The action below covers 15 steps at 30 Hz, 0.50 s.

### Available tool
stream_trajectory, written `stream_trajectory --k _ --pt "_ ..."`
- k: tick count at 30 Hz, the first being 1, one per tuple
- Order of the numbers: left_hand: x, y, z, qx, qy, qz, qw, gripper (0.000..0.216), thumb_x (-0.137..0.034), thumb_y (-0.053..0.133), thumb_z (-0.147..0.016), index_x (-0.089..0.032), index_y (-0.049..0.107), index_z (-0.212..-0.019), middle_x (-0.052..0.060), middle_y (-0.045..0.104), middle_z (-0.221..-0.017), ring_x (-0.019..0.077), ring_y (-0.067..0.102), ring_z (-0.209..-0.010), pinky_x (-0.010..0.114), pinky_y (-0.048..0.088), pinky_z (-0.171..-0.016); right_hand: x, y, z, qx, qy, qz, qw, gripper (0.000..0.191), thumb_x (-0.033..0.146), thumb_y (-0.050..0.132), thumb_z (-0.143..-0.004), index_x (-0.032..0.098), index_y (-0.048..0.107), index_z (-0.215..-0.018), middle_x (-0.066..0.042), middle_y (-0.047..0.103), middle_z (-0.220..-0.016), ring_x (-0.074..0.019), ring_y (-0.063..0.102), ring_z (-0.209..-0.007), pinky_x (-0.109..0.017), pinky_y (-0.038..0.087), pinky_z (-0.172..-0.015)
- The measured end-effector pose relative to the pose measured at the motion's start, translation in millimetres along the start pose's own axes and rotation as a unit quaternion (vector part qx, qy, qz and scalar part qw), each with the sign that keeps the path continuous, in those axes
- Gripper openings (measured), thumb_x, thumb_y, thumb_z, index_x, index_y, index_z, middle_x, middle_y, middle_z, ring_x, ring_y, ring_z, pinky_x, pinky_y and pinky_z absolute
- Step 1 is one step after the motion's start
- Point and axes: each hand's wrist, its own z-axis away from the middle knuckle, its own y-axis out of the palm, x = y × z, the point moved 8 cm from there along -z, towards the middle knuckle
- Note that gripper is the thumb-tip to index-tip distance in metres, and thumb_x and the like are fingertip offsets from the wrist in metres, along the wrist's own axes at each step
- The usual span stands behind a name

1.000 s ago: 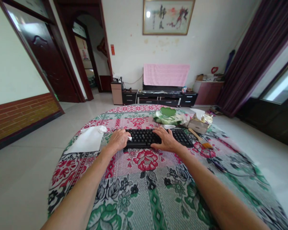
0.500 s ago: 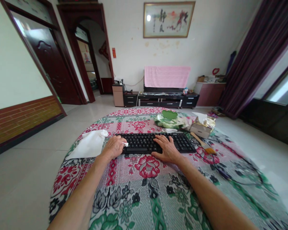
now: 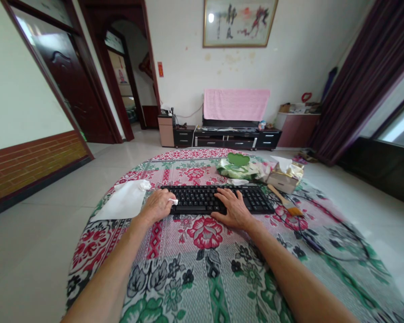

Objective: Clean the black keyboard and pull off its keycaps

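A black keyboard [image 3: 197, 197] lies flat on the flowered tablecloth [image 3: 195, 269] in front of me. Over its left end, my left hand [image 3: 156, 205] is closed on a small crumpled white tissue [image 3: 173, 202], whose tip pokes out by the thumb and forefinger. My right hand [image 3: 234, 210] rests with spread fingers on the keys right of the middle, its thumb near the front edge. Left of the keyboard lies a white sheet [image 3: 121, 202] with a crumpled white wad [image 3: 144, 184] on its far corner.
Behind the keyboard lies a wipes pack with a green lid [image 3: 238, 159], beside a tissue box [image 3: 283, 181]. A brush [image 3: 278, 194] with a wooden handle and orange bristles lies to the right, among a looped black cable [image 3: 343, 259]. Beyond the table stands a low TV cabinet [image 3: 210, 142].
My left hand has shifted very slightly left along the keyboard with the tissue. The right hand stays nearly where it was. The camera view has tilted slightly.
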Motion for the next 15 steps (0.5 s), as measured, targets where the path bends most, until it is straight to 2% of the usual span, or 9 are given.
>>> stream_trajectory --k 2,4,9,12,15 --pt "0 -3 1 -0.010 -0.012 -0.003 1.000 0.024 -0.018 0.045 -0.082 -0.020 0.067 -0.090 0.004 0.061 -0.083 0.0190 0.057 -0.084 0.030 0.041 -0.081 0 0 0 -0.001 -0.003 -0.001 1.000 0.064 0.057 0.053 -0.075 0.019 0.049 -0.126 -0.012 0.043 -0.138 -0.0327 0.031 -0.128 -0.060 0.018 -0.102" --pt "-12 -4 0 -0.029 0.001 0.001 1.000 0.024 -0.018 0.044 -0.083 -0.020 0.067 -0.090 0.005 0.061 -0.083 0.0189 0.056 -0.083 0.030 0.041 -0.081 0 1 0 -0.001 -0.002 -0.002 1.000 0.064 0.057 0.053 -0.075 0.019 0.049 -0.126 -0.012 0.042 -0.139 -0.0328 0.032 -0.128 -0.060 0.018 -0.102" --pt "-55 0 -3 -0.052 0.102 0.023 0.993 0.025 -0.016 0.042 -0.085 -0.017 0.066 -0.092 0.007 0.060 -0.084 0.0200 0.053 -0.082 0.032 0.041 -0.079 1 -1 0 -0.002 -0.002 0.002 1.000 0.064 0.057 0.053 -0.075 0.019 0.049 -0.126 -0.012 0.042 -0.138 -0.0328 0.032 -0.128 -0.060 0.019 -0.101" --pt "-55 2 -3 -0.029 0.120 0.021 0.992 0.025 -0.015 0.042 -0.085 -0.017 0.066 -0.091 0.007 0.059 -0.081 0.0205 0.052 -0.081 0.033 0.041 -0.078 1 -1 0 -0.002 -0.001 0.004 1.000 0.063 0.056 0.053 -0.075 0.019 0.049 -0.126 -0.012 0.043 -0.138 -0.0325 0.033 -0.127 -0.059 0.020 -0.102" --pt "-46 0 -3 -0.031 0.103 0.025 0.994 0.024 -0.014 0.044 -0.083 -0.018 0.066 -0.090 0.006 0.059 -0.080 0.0203 0.051 -0.080 0.033 0.041 -0.077 1 0 -1 -0.001 0.001 0.005 1.000 0.063 0.056 0.054 -0.074 0.020 0.049 -0.125 -0.011 0.043 -0.138 -0.0328 0.033 -0.127 -0.060 0.020 -0.102"
